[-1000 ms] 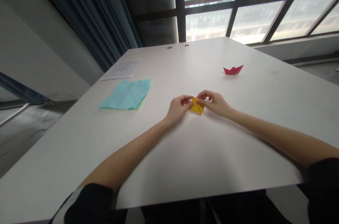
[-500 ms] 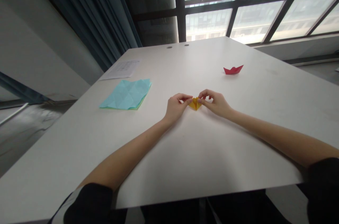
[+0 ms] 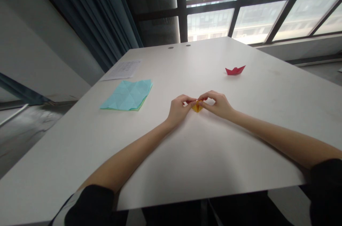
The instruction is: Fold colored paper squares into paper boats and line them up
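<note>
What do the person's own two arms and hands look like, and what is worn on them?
The left hand and right hand wear no gloves. Both forearms are bare, with no watch visible. The left sleeve is black with a pale grey part; the right sleeve looks plain black. Rings are too small to tell.

Near the centre of the frame, the fingers of the left hand (image 3: pixel 179 109) and right hand (image 3: pixel 218 106) hide part of a folded yellow paper (image 3: pixel 197 108) — its inner creases are too small to make out. At left, the marks on a printed sheet (image 3: pixel 121 70) are too faint to read, and turquoise paper (image 3: pixel 128 94) covers all but a thin edge of green paper (image 3: pixel 141 104). Dark sleeves (image 3: pixel 92 204) run out of frame at lower left and right; the scene beyond the window (image 3: pixel 210 24), upper right, is hazy.
</note>
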{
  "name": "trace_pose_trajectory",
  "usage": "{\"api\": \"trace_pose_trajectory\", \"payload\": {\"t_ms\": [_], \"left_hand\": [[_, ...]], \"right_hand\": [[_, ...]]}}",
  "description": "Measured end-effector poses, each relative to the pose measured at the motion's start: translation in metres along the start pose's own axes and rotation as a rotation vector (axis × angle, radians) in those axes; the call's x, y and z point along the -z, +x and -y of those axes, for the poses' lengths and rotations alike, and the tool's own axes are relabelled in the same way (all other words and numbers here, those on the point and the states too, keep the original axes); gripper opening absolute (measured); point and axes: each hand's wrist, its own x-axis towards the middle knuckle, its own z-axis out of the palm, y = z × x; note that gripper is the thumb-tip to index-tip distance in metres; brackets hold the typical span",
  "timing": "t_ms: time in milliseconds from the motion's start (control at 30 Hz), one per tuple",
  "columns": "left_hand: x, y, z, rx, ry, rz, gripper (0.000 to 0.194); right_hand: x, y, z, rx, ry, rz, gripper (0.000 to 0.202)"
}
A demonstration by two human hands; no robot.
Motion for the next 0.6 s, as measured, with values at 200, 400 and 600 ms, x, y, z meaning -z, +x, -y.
{"api": "trace_pose_trajectory", "payload": {"t_ms": [200, 400, 600], "left_hand": [[-0.002, -0.002, -0.003, -0.012, -0.017, 0.002, 0.01], [-0.002, -0.001, -0.002, 0.021, -0.047, -0.019, 0.011], [0.0, 0.004, 0.01, 0.116, -0.173, -0.113, 0.016]], "right_hand": [[0.001, -0.001, 0.0, 0.103, -0.064, -0.012, 0.009], [0.002, -0.001, -0.001, 0.117, -0.115, 0.011, 0.005], [0.003, -0.001, -0.007, 0.138, -0.15, 0.033, 0.004]]}}
